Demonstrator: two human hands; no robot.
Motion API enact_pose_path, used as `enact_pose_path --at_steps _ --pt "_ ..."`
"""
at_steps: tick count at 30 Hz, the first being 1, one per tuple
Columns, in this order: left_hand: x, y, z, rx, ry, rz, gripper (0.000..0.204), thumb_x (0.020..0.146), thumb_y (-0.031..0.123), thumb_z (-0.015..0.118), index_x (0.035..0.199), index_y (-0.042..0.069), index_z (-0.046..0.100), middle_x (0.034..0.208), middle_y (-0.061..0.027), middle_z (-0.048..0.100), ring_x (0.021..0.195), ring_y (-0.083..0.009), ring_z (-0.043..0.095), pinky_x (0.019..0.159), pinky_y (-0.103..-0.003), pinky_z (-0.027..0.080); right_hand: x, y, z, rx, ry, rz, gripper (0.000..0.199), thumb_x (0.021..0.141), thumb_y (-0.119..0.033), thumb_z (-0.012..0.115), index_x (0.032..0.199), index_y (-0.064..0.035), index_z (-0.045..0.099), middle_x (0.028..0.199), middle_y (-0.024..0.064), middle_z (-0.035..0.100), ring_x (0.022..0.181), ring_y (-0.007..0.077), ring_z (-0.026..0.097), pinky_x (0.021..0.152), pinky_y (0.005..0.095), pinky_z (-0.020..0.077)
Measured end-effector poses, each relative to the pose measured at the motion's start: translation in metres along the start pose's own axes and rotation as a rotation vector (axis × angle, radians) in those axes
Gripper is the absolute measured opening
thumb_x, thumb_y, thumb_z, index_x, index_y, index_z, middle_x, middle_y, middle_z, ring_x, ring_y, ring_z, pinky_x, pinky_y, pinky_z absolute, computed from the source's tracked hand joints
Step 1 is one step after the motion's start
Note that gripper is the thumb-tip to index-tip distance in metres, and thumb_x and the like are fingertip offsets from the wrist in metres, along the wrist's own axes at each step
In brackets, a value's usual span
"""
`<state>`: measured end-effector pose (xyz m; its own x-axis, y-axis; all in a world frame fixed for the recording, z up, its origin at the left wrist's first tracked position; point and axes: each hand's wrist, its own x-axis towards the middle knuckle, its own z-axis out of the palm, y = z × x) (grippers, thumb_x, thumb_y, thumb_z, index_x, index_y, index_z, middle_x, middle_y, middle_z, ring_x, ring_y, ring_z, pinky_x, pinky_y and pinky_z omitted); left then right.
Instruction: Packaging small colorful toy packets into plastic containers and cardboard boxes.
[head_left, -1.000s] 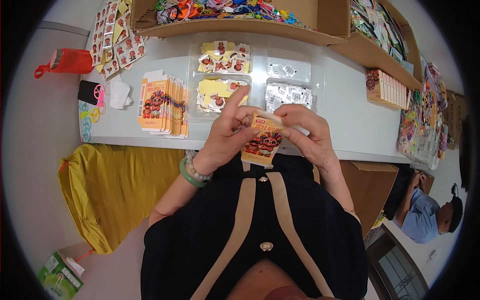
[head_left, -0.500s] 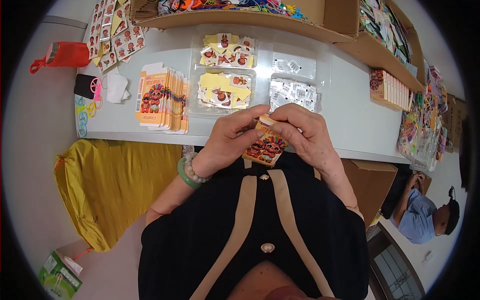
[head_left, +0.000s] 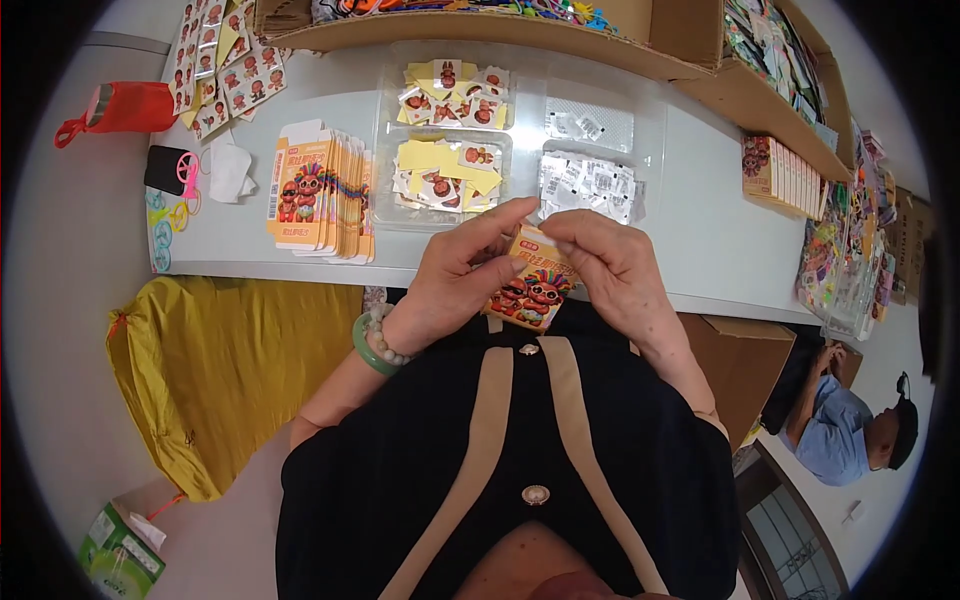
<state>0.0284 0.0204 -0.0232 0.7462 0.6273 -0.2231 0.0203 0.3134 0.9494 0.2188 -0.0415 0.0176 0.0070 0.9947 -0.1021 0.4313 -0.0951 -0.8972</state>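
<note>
A small orange cardboard box (head_left: 530,290) with colourful cartoon figures is held upright in front of my chest, close to the table's front edge. My left hand (head_left: 468,262) grips its left side, with the thumb lying across the front and the index finger stretched above the top. At the upper right corner, my right hand (head_left: 612,262) closes its bent fingers and thumb on the box's edge. Left of my hands, a stack of flat, matching orange cartons (head_left: 318,195) stands on the table. The back of the held box is hidden.
Clear plastic trays (head_left: 520,140) hold sticker pieces (head_left: 450,178) and small printed clear packets (head_left: 588,188). Open cardboard cartons (head_left: 480,35) line the far side. A row of orange boxes (head_left: 780,178) stands at right. At left lie a red pouch (head_left: 130,108) and sticker sheets (head_left: 235,75). Another person (head_left: 845,430) sits at far right.
My right thumb has slid off the box's front toward its right edge. More of the upper front now shows, and the pale top flap is less visible. My left hand keeps its hold.
</note>
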Motion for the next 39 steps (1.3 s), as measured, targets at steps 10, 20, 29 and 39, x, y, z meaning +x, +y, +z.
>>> enact_pose_path --at_steps 10,20,29,39 --pt "-0.001 0.002 -0.002 0.062 0.005 0.065 0.039 0.086 -0.008 0.054 0.123 0.002 0.052 0.112 -0.0060 0.057 0.099 -0.0103 0.055 0.085 -0.024 0.047 -0.010 0.003 -0.006 0.020 -0.104 -0.004 0.027 0.084 0.003 0.053 0.110 0.0008 0.061 0.109 0.0149 0.062 0.102 0.0250 0.060 0.088 0.0301 0.0462" --pt "0.009 0.013 0.000 -0.045 0.077 0.022 0.030 0.082 -0.006 0.054 0.112 0.001 0.057 0.105 -0.0024 0.058 0.091 -0.0075 0.055 0.079 -0.021 0.045 -0.010 0.018 -0.012 0.077 0.031 -0.071 0.029 0.078 0.006 0.057 0.105 -0.0030 0.063 0.108 0.0118 0.063 0.104 0.0278 0.059 0.087 0.0321 0.0481" --pt "0.052 0.058 0.001 -0.109 -0.111 0.040 0.049 0.086 0.019 0.062 0.129 0.001 0.046 0.128 -0.0110 0.050 0.114 -0.0174 0.050 0.095 -0.031 0.041 0.007 0.003 -0.055 -0.209 0.194 -0.369 0.030 0.078 -0.010 0.061 0.107 -0.0064 0.055 0.106 0.0117 0.060 0.099 0.0334 0.057 0.082 0.0400 0.0473" --pt "0.105 0.055 0.019 -0.316 -0.178 0.133 0.050 0.082 0.021 0.068 0.124 0.001 0.051 0.111 -0.0098 0.062 0.103 -0.0169 0.059 0.091 -0.032 0.047 0.082 0.008 -0.203 -0.811 0.694 0.315 0.039 0.083 -0.039 0.058 0.100 -0.0047 0.065 0.095 0.0145 0.066 0.087 0.0280 0.064 0.078 0.0360 0.0482"
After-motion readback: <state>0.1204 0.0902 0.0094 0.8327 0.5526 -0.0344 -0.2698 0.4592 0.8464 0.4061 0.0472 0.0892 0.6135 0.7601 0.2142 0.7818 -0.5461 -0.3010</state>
